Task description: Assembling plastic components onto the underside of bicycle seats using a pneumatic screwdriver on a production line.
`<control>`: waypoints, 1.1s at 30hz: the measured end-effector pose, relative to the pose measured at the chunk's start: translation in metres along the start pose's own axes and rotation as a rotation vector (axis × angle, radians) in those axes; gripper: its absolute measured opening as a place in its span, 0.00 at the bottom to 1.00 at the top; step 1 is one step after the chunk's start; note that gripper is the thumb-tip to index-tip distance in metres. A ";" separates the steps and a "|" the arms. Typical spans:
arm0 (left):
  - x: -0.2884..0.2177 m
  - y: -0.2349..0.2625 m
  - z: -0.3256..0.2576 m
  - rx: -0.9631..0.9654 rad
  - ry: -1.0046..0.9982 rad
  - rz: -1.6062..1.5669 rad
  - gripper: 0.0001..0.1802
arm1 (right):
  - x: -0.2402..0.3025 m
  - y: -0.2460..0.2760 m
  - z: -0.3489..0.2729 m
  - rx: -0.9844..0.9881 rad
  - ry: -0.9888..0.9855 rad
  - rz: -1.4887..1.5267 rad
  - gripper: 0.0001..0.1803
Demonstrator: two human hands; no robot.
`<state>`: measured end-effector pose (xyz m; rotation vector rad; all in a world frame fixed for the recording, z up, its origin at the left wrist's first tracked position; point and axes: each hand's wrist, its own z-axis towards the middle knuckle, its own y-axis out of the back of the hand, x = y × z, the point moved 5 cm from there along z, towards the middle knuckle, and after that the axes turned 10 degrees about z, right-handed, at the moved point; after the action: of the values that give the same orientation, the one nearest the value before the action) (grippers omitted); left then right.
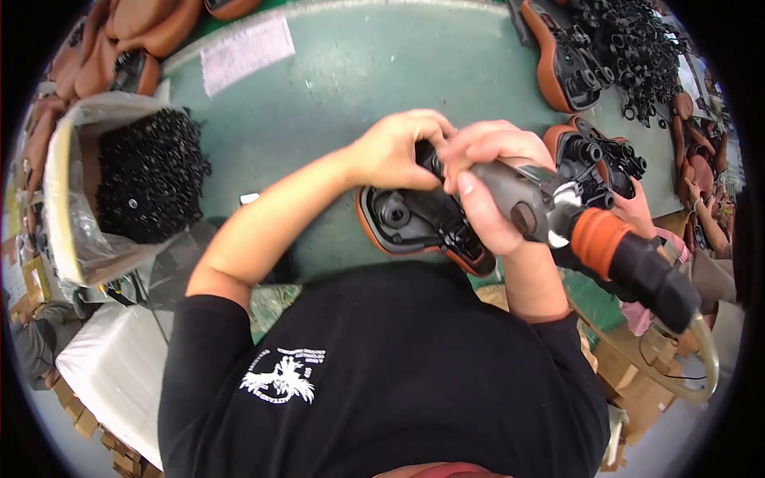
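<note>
An upturned bicycle saddle [406, 223] with a black plastic underside and orange-brown rim lies on the green table right before me. My left hand [394, 150] rests on its top part, fingers curled around a small black piece. My right hand [486, 187] grips a grey pneumatic driver [550, 207] with an orange collar and black hose end, its tip pointed down at the saddle between my hands. The tip itself is hidden by my fingers.
A bag-lined box of black spring parts [147, 175] stands at the left. More upturned saddles [590, 155] and a heap of black parts [629, 48] lie at the right. Brown saddles [119, 40] pile at top left. A paper sheet [245, 49] lies on the table [335, 88]. Another person [705, 215] works at far right.
</note>
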<state>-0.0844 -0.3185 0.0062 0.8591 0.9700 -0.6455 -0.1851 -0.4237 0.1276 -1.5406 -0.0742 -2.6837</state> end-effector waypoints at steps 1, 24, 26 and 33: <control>-0.013 0.003 0.002 -0.009 -0.046 0.153 0.23 | 0.000 0.003 -0.002 -0.011 -0.009 0.033 0.18; 0.008 0.258 -0.143 -0.024 0.998 1.409 0.18 | 0.024 0.102 -0.191 -1.047 -0.454 -0.160 0.13; 0.009 0.261 -0.200 0.048 1.283 1.442 0.21 | 0.023 0.110 -0.206 -1.104 -0.542 -0.150 0.15; -0.001 0.237 -0.236 -0.349 0.874 1.486 0.04 | -0.012 0.107 -0.188 -0.890 -0.590 0.095 0.12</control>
<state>0.0012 0.0048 0.0145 1.2679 0.8464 1.2204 -0.3341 -0.5429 0.0250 -2.3917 1.2713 -2.1531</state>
